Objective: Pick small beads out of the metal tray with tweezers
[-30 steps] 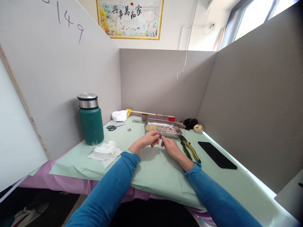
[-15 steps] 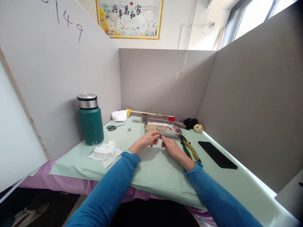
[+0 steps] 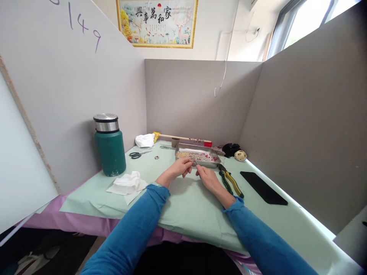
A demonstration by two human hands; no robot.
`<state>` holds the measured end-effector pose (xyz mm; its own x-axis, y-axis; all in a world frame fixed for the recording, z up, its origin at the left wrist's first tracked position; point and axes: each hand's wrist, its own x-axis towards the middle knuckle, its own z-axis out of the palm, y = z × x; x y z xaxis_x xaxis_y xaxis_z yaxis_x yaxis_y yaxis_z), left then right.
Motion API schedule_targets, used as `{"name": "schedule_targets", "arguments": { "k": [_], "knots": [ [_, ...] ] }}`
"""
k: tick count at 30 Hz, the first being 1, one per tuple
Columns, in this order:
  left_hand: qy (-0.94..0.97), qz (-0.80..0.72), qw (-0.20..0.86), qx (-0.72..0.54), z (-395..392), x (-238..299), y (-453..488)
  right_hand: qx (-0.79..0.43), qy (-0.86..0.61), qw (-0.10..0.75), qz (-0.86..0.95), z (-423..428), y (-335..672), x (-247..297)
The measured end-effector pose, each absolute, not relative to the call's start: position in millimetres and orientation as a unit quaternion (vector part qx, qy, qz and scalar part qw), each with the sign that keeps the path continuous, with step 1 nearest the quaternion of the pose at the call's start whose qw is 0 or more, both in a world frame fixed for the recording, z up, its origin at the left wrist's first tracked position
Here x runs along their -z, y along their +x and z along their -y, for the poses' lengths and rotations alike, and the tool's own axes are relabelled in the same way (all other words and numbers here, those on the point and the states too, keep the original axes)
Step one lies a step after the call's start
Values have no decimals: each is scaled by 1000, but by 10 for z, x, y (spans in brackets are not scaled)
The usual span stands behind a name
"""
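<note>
From far away, I have the left hand pinching a tiny reddish piece and the right hand pinching a thin stick-like bit. Both bits are between the hands, by the near side of the metal tray. I think I should pinch softly and go slowly, so nothing drops.

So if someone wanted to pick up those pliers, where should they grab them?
Probably around both handles of the pliers, with the right hand coming from the person's side: the slightly spread handles point back toward the person, while the head faces the metal tray.
</note>
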<state>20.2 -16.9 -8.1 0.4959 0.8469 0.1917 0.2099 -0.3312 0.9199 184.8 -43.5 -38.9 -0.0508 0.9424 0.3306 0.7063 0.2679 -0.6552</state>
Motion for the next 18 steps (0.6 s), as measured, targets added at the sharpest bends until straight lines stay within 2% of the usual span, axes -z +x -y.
{"name": "schedule_targets", "arguments": {
  "k": [18],
  "knots": [
    [756, -376, 430, -319, 153, 128, 202, -138, -587, 328, 727, 458, 1811, 396]
  ]
}}
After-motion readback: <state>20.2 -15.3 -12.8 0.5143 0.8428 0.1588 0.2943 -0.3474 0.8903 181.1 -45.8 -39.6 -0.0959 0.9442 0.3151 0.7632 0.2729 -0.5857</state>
